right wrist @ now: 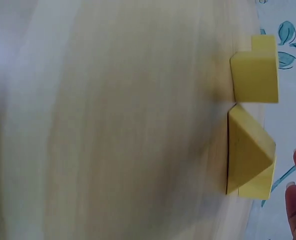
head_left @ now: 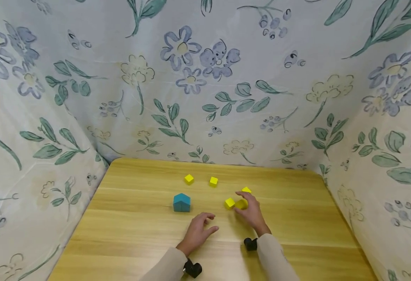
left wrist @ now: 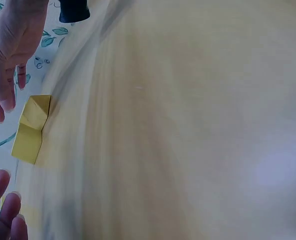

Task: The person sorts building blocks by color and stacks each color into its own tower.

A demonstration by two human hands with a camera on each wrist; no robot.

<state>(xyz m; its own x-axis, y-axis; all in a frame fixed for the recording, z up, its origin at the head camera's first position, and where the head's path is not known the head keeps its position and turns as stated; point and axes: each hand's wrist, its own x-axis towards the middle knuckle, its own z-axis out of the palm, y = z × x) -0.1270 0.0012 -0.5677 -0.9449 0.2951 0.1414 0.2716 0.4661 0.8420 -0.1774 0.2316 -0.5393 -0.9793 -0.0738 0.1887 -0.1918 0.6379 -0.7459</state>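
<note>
1) On my head view I have the right hand (head_left: 252,212) at a yellow triangular block (head_left: 241,204), thumb and fingers spread wide on either side of it; I cannot tell whether any fingertip touches it
2) That triangular block sits on the pale wood-grain table (head_left: 138,242), right of centre, and my right wrist view shows its sloping face
3) Just left of it I see a smooth yellow cube (head_left: 229,203), corner to corner with it, so near that I cannot make out whether they touch
4) Behind the right hand I see a partly hidden yellow block (head_left: 246,190)
5) I have the left hand (head_left: 197,233) nearer me, fingers loosely bent, thumb well apart, the gap wide, over the wood between the blue block with a peaked top (head_left: 181,203) and the right hand
6) Farther back I count two small yellow blocks (head_left: 189,179), well apart from the right hand
7) Beyond the table I see white floral cloth (head_left: 219,117)
</note>
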